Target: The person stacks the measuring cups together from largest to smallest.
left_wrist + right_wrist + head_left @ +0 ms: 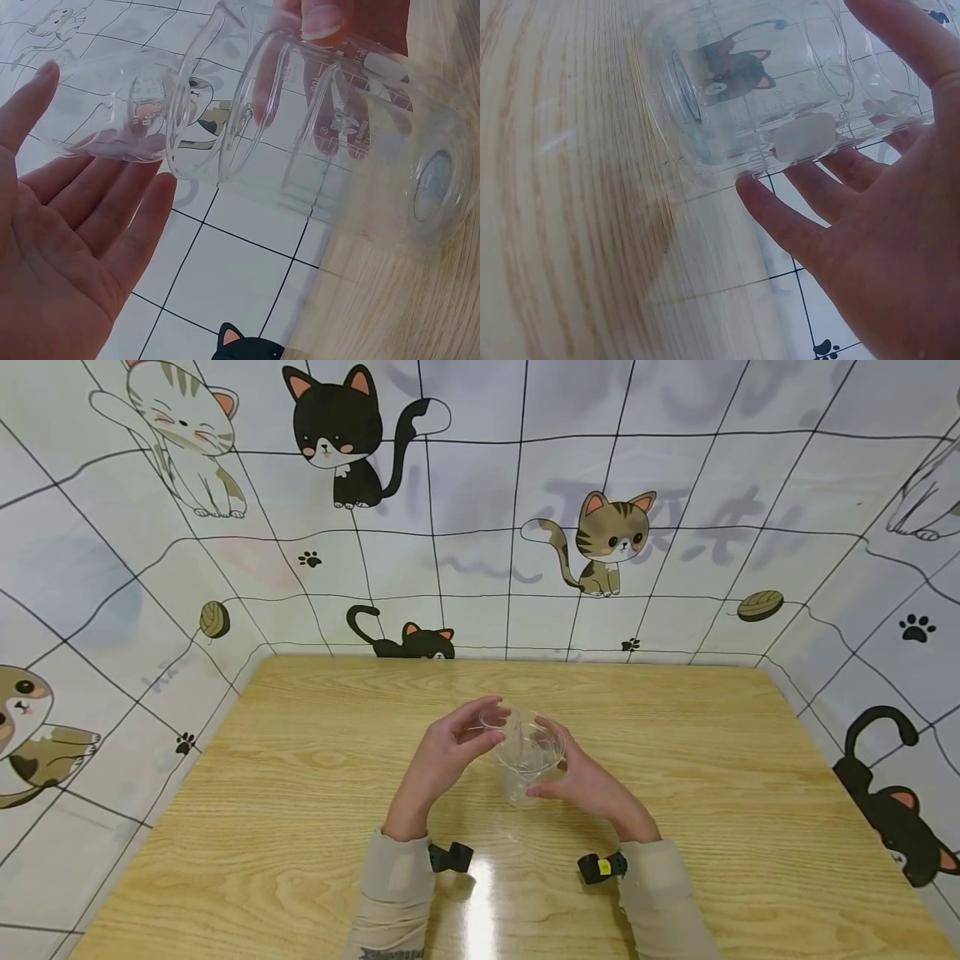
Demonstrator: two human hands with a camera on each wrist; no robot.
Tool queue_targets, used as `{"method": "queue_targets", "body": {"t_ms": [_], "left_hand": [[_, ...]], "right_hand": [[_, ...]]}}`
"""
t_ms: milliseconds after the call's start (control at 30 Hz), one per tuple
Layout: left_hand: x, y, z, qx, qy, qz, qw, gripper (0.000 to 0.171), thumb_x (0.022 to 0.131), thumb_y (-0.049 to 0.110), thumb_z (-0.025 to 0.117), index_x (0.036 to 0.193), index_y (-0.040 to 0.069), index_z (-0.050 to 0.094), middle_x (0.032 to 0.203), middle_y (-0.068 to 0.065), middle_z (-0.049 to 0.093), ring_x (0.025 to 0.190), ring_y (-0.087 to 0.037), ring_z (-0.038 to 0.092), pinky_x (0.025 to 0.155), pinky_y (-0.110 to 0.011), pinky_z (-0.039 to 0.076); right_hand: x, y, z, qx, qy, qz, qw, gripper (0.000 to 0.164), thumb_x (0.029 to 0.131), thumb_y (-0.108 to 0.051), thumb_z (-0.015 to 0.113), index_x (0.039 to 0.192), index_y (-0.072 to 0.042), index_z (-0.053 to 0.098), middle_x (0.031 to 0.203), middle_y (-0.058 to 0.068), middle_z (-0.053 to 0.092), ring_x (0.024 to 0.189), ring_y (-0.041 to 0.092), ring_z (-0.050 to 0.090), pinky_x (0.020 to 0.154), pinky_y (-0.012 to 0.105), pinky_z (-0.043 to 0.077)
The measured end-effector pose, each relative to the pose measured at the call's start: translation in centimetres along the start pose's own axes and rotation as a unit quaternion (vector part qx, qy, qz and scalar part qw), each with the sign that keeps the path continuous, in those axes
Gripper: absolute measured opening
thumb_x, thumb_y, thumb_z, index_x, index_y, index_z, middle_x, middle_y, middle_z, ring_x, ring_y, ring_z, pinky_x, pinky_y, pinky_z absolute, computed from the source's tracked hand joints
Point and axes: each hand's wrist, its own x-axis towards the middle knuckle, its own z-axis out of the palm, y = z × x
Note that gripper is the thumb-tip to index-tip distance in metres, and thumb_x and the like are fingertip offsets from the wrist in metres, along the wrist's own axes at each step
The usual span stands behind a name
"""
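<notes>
A clear beaker (517,781) with printed graduations and a pale label patch (805,137) stands near the middle of the table. My right hand (588,781) grips its side, the thumb in front and the fingers spread along the far wall. A smaller clear vessel (97,109) is in my left hand (442,756), held between thumb and fingers. It tilts over the beaker's left rim, its mouth end overlapping the beaker's opening in the head view. The left wrist view has the two rims close together. Whether liquid is inside either vessel I cannot tell.
The light wood table (300,793) reaches back to a white wall sheet (480,568) printed with a grid and cartoon cats. Similar sheets hang at both sides. Small black wrist cameras (600,868) sit at both cuffs, close above the table.
</notes>
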Motion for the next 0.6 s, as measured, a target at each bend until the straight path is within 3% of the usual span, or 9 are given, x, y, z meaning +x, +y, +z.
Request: {"method": "queue_targets", "body": {"t_ms": [200, 433, 600], "left_hand": [[-0.3, 1.0, 0.0, -0.006, 0.002, 0.002, 1.0, 0.045, 0.084, 0.019, 0.063, 0.126, 0.01, 0.049, 0.118, -0.01, 0.054, 0.103, -0.026, 0.054, 0.083, -0.033, 0.045], [0.3, -1.3, -0.1, 0.003, 0.0, 0.033, 0.9994, 0.045, 0.082, 0.023, 0.065, 0.125, 0.023, 0.051, 0.112, 0.001, 0.055, 0.104, -0.013, 0.05, 0.09, -0.041, 0.039], [0.4, -1.9, -0.2, 0.007, 0.003, 0.035, 0.9994, 0.047, 0.081, 0.029, 0.066, 0.125, 0.025, 0.05, 0.115, -0.005, 0.056, 0.106, -0.01, 0.05, 0.091, -0.043, 0.038]], "right_hand": [[0.0, 0.1, 0.0, -0.002, 0.0, -0.001, 1.0, 0.096, 0.073, -0.025, 0.074, 0.143, -0.02, 0.009, 0.141, 0.013, 0.027, 0.125, 0.028, 0.031, 0.098, 0.05, 0.026], [0.2, 0.3, 0.0, -0.004, 0.005, 0.002, 1.0, 0.096, 0.072, -0.028, 0.075, 0.142, -0.024, 0.01, 0.141, 0.01, 0.028, 0.124, 0.027, 0.033, 0.096, 0.049, 0.03], [0.1, 0.3, 0.0, -0.001, 0.005, 0.003, 1.0, 0.093, 0.074, -0.02, 0.074, 0.142, -0.024, 0.011, 0.141, 0.01, 0.028, 0.125, 0.027, 0.032, 0.098, 0.05, 0.027]]}}
